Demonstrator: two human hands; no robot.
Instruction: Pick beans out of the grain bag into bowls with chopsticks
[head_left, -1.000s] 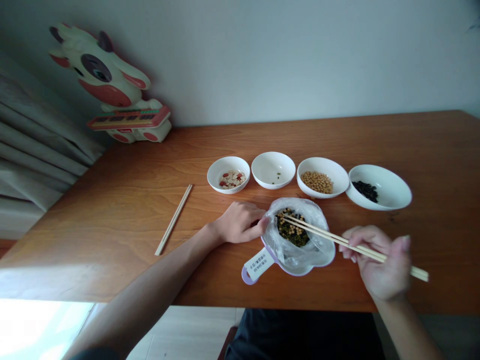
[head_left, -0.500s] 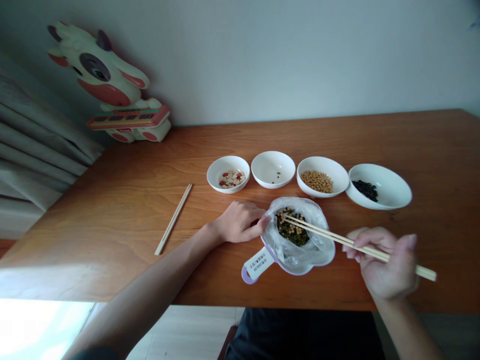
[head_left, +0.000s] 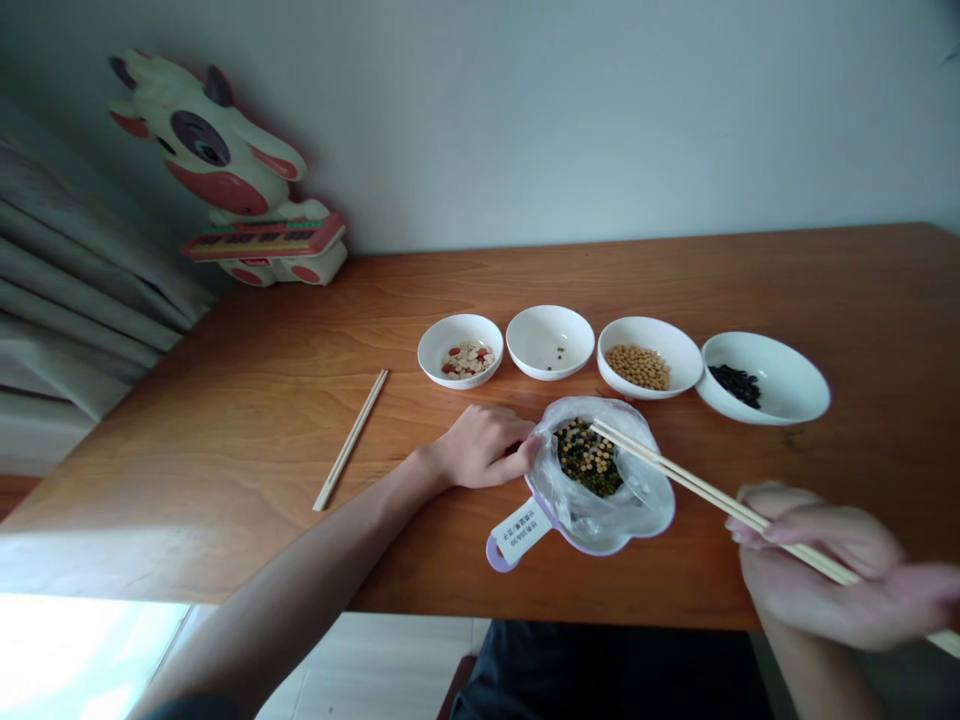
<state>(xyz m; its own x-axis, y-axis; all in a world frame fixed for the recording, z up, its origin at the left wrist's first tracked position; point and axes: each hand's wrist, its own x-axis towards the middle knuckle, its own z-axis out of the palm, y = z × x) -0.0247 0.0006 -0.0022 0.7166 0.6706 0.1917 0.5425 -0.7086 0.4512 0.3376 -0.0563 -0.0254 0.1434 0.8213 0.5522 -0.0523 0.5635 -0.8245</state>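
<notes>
A pair of wooden chopsticks [head_left: 701,485] is held in my right hand [head_left: 832,565], which is partly blurred. Their tips are over the bean mix [head_left: 587,458], near its upper right edge, with nothing clearly visible between them. The mix of green beans, yellow beans and dark bits lies in a clear plastic bag lining a white-and-purple scalloped bowl [head_left: 604,547]. That bowl has a short labelled handle [head_left: 520,532] pointing toward the lower left. At its left rim, my left hand [head_left: 484,447] is closed, thumb and fingers gripping the edge.
Behind stand white bowls in a row: sliced nuts [head_left: 466,360], a bowl with a few green bits [head_left: 550,343], yellow soybeans [head_left: 637,367] and black seeds [head_left: 736,385]. Another chopstick pair [head_left: 351,440] lies left. A cow toy with keyboard [head_left: 262,240] leans against the wall.
The chopstick tips have lifted out of the mix toward the upper right. My right hand has moved right and turned; my left hand stays on the rim. The camera view shifted slightly.
</notes>
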